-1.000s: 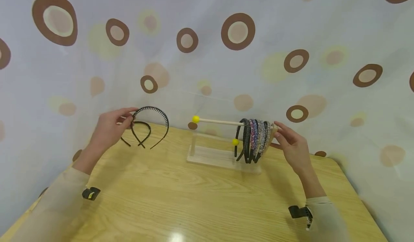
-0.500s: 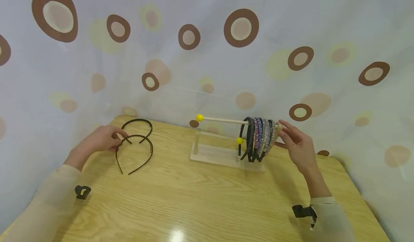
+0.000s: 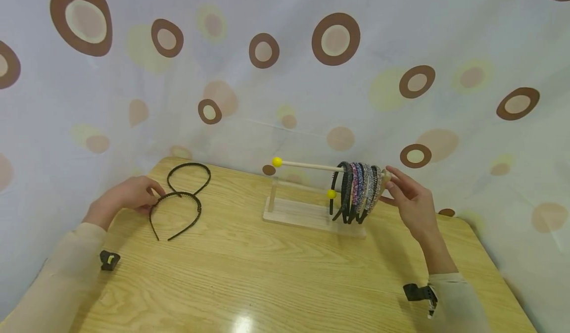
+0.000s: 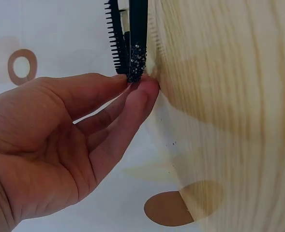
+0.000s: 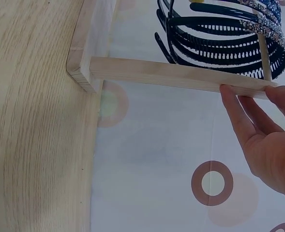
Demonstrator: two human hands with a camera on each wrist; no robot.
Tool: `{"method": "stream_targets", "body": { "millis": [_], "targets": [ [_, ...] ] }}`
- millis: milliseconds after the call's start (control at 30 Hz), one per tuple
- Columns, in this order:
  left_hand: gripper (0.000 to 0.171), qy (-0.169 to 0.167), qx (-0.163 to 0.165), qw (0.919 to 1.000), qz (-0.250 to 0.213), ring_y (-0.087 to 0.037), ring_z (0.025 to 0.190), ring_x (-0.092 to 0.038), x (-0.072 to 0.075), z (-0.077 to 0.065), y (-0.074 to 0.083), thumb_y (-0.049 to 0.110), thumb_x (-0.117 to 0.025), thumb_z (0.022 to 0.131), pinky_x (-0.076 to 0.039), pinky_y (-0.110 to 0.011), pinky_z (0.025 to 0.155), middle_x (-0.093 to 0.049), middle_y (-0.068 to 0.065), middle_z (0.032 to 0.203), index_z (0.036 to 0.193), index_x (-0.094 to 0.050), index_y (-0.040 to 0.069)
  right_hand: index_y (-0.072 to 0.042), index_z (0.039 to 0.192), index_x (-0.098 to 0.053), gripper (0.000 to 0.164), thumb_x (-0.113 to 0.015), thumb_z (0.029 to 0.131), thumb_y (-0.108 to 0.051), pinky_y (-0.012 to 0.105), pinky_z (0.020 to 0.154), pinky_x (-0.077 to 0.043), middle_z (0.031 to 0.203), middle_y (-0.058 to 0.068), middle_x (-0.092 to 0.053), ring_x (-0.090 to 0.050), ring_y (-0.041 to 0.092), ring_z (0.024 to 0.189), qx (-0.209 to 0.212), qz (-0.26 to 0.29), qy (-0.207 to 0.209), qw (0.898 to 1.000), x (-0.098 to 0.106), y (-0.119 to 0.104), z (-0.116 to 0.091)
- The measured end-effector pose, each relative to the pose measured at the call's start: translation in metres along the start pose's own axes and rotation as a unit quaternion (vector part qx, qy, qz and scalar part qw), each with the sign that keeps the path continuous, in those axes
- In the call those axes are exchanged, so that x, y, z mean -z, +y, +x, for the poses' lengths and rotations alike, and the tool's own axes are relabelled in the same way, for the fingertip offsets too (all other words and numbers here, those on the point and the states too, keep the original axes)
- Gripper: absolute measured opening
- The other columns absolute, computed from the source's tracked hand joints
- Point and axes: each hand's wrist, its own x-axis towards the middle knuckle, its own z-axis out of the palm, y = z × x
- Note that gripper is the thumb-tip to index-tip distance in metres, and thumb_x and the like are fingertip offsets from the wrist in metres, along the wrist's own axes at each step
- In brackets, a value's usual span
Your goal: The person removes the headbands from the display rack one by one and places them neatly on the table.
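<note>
At the left of the head view, my left hand (image 3: 133,197) pinches a black toothed headband (image 3: 199,208) by its side, low over the table. The left wrist view shows thumb and fingertips closed on a glittery part of that headband (image 4: 138,55). Behind it lies another black headband (image 3: 189,164), partly overlapped. On the right, my right hand (image 3: 414,207) holds the end upright of a wooden headband rack (image 3: 289,213); its fingers and thumb grip the upright (image 5: 157,72) in the right wrist view. Several glittery headbands (image 3: 356,194) hang bunched near that end.
The rack's upper rod (image 3: 311,166) points left and ends in a yellow ball (image 3: 277,162). A second yellow ball (image 3: 331,193) sits lower. A spotted cloth (image 3: 289,75) rises behind the wooden table (image 3: 267,278).
My left hand has moved left and down, bringing its headband from a raised position to low over the table in front of the other black one. My right hand keeps its grip on the rack.
</note>
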Motion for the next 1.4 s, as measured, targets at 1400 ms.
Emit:
{"method": "stream_targets", "body": {
  "millis": [1400],
  "targets": [
    [0.025,0.25,-0.215,0.9437,-0.029,-0.017,0.09,-0.066,-0.118,0.045,0.242,0.016,-0.058,0.103,-0.055,-0.036,0.074,-0.069,-0.002,0.104,0.124,-0.069,0.009,-0.011,0.148,-0.055,0.044,-0.059,0.104,-0.01,0.04,0.082,-0.057,0.117,0.013,-0.064,-0.064,0.018,0.106,-0.013,0.03,0.009,0.999,0.002,0.0,-0.002]
  ]
}}
